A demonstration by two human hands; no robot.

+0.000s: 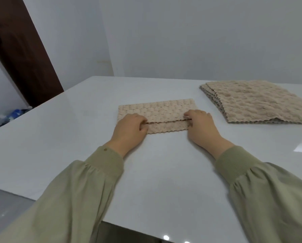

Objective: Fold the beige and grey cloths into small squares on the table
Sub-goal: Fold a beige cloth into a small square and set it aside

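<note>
A beige textured cloth (pixel 164 111) lies on the white table (pixel 164 163), with one layer folded over another. The edge of its upper layer stops a little short of the near edge, leaving a strip of the lower layer showing. My left hand (pixel 131 128) pinches that upper edge at the cloth's left end. My right hand (pixel 201 125) pinches the same edge at the right end. No grey cloth can be made out.
A stack of several flat beige cloths (pixel 255 102) lies at the back right of the table. A brown door (pixel 18 50) stands at the far left, with blue and white items (pixel 15 114) on the floor below it. Grey walls rise behind the table.
</note>
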